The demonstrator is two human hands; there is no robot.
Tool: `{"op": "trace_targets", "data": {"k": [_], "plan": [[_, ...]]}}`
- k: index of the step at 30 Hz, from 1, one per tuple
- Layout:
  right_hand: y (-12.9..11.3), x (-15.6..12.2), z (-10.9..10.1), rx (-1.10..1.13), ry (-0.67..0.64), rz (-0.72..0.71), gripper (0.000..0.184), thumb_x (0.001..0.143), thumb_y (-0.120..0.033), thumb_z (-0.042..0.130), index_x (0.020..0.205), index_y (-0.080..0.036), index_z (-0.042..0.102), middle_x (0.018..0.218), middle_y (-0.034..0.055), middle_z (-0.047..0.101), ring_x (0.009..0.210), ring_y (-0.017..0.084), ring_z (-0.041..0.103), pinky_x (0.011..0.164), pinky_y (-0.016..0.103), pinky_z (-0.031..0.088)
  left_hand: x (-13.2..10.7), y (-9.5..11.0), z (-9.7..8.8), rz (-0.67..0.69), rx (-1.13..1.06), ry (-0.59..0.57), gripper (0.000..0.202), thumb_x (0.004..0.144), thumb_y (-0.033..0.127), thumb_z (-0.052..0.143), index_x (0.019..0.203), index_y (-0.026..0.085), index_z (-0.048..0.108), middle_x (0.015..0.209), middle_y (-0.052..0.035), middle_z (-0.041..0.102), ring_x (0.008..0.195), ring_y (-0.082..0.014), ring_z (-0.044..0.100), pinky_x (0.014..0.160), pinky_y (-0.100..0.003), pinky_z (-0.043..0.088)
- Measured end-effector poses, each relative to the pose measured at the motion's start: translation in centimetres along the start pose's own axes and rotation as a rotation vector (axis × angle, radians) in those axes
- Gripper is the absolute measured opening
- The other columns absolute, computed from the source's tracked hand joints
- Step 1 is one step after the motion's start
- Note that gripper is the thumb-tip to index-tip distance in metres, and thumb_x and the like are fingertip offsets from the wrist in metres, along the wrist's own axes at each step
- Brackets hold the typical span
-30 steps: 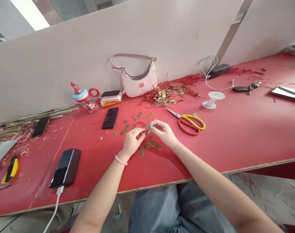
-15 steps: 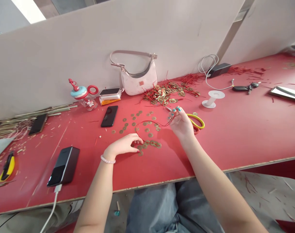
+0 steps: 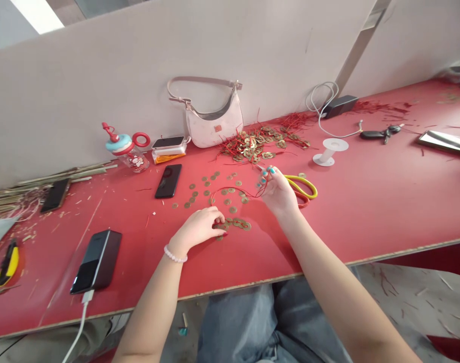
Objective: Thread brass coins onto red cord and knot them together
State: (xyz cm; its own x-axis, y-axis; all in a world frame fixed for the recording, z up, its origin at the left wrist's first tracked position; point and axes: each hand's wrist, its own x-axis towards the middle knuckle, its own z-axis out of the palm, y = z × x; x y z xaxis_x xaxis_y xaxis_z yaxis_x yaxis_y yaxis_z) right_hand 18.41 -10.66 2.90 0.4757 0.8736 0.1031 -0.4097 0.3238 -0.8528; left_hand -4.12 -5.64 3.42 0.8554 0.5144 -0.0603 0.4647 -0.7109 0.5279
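My right hand point(image 3: 279, 194) is raised over the table, its fingers pinched on a thin red cord point(image 3: 248, 193). The cord loops leftward down towards my left hand point(image 3: 201, 228). That hand lies low on the table, with thumb and fingers closed round brass coins; its fingers partly hide them. Just right of its fingertips is a row of overlapping brass coins with square holes point(image 3: 240, 223). Loose coins point(image 3: 207, 193) are scattered flat behind my hands. Scissors point(image 3: 308, 187) with yellow and red handles lie behind and beside my right hand, their blades partly covered.
A heap of coins tied with red cords point(image 3: 254, 143) lies before a pink handbag point(image 3: 214, 126). A white spool point(image 3: 330, 152) stands to its right. Phones point(image 3: 168, 181), a cup point(image 3: 133, 154), a power bank point(image 3: 96, 262) and a yellow cutter point(image 3: 8, 264) lie leftward.
My left hand has shifted slightly right, its fingers closing further over the coins. My right hand still pinches the cord. The whole view has shifted a little.
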Motion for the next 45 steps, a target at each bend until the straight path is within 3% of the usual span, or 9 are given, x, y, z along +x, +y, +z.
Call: {"op": "trace_targets", "data": {"k": [3,8,14,17,24,29,34,40,45], "plan": [[0.0,-0.1,0.1,0.041,-0.007,0.013,0.019,0.07,-0.036,0.056,0.078,-0.023,0.044,0.069,-0.0027,0.049,0.058,0.008,0.048,0.051,0.019,0.04,0.0,0.0,0.2,-0.017,-0.004,-0.022,0.014,0.075,0.034,0.06,0.078,0.02,0.061,0.078,-0.0019,0.058,0.065,-0.0148,0.056,0.058,-0.025,0.041],[0.1,-0.1,0.2,-0.083,-0.029,-0.021,0.019,0.072,-0.04,0.052,0.077,-0.024,0.042,0.069,-0.0024,0.049,0.058,0.008,0.047,0.052,0.02,0.04,0.0,-0.1,0.3,-0.029,-0.072,-0.054,0.009,0.076,0.028,0.057,0.079,0.02,0.058,0.08,-0.0015,0.056,0.067,-0.0142,0.055,0.059,-0.025,0.042],[0.3,-0.2,0.5,-0.056,-0.001,-0.005,0.016,0.069,-0.033,0.055,0.077,-0.023,0.045,0.07,-0.0023,0.049,0.061,0.008,0.048,0.055,0.02,0.041,0.0,0.0,-0.1,-0.021,-0.086,-0.026,0.005,0.08,0.024,0.052,0.079,0.02,0.053,0.084,-0.0016,0.055,0.07,-0.0143,0.055,0.065,-0.026,0.045],[0.5,-0.6,0.9,-0.151,-0.026,-0.018,0.014,0.071,-0.032,0.057,0.077,-0.023,0.048,0.068,-0.0026,0.049,0.06,0.008,0.048,0.057,0.021,0.042,0.2,0.1,-0.4,-0.002,-0.112,-0.002,0.005,0.08,0.023,0.052,0.078,0.019,0.055,0.083,-0.0019,0.058,0.072,-0.0149,0.057,0.068,-0.028,0.046],[1.4,-1.9,2.2,-0.416,-0.276,0.002,0.016,0.072,-0.032,0.061,0.072,-0.017,0.056,0.066,-0.0015,0.053,0.058,0.008,0.046,0.057,0.023,0.039,1.1,0.7,0.2,0.064,-0.355,0.332,0.005,0.08,0.022,0.056,0.081,0.018,0.059,0.118,-0.0086,0.059,0.108,-0.0204,0.056,0.095,-0.038,0.042],[2.5,-2.3,2.6,-0.587,-0.394,-0.052,0.014,0.074,-0.031,0.058,0.074,-0.017,0.058,0.07,-0.0004,0.054,0.062,0.009,0.05,0.059,0.024,0.042,1.6,1.3,1.4,0.078,-0.342,0.419,0.006,0.076,0.019,0.06,0.081,0.018,0.063,0.091,-0.0058,0.068,0.087,-0.0185,0.063,0.083,-0.035,0.05],[2.5,-2.4,2.8,-0.627,-0.389,-0.062,0.014,0.074,-0.03,0.057,0.073,-0.017,0.058,0.07,-0.0001,0.055,0.061,0.009,0.051,0.058,0.024,0.043,1.6,1.5,1.6,0.075,-0.306,0.473,0.008,0.076,0.018,0.06,0.081,0.018,0.066,0.085,-0.0057,0.069,0.079,-0.0183,0.064,0.073,-0.032,0.053],[2.3,-2.3,2.9,-0.608,-0.31,-0.066,0.012,0.074,-0.029,0.057,0.072,-0.017,0.058,0.07,0.0005,0.056,0.062,0.01,0.05,0.06,0.025,0.042,1.6,1.0,1.6,0.052,-0.32,0.58,0.01,0.074,0.016,0.062,0.082,0.017,0.068,0.084,-0.0054,0.07,0.078,-0.0168,0.065,0.075,-0.03,0.054],[2.0,-2.1,2.8,-0.42,-0.225,-0.029,0.017,0.075,-0.035,0.055,0.074,-0.019,0.05,0.074,0.0002,0.056,0.066,0.01,0.051,0.06,0.023,0.042,1.8,0.7,1.7,-0.049,-0.459,0.655,0.012,0.074,0.023,0.063,0.081,0.015,0.068,0.085,-0.0069,0.07,0.077,-0.0172,0.066,0.075,-0.031,0.055]]}}
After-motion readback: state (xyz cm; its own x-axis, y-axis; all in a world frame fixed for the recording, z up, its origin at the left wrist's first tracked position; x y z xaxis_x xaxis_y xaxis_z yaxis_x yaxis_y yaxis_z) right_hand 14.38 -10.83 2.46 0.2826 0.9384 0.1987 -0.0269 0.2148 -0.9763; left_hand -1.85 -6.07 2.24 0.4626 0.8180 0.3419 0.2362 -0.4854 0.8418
